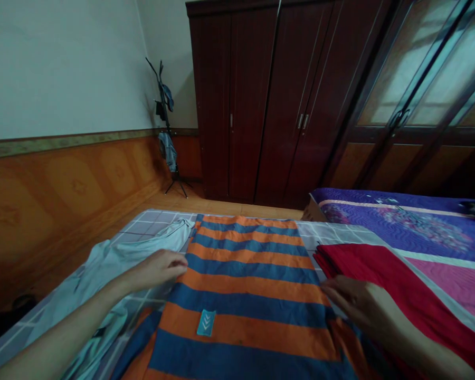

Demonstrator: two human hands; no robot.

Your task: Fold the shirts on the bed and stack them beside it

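Note:
An orange and blue striped shirt (245, 287) lies spread flat on the checked bed cover, with a small teal chevron patch (206, 322) on its front. At its left edge, my left hand (162, 270) is closed, fingertips pinching the cloth. My right hand (354, 301) grips the opposite edge, its thumb and fingers pressed together there. The shirt's sleeves spread out at the lower left and lower right. Beside my left arm lies a crumpled pale garment (114, 264). A folded red cloth (383, 274) lies under and beyond my right hand.
The checked bed cover (142, 224) ends just beyond the shirt. To the right is another bed with a purple floral cover (352, 203). A dark red wardrobe (249, 105) stands at the back, with a coat rack (167, 119) in the corner by the wall.

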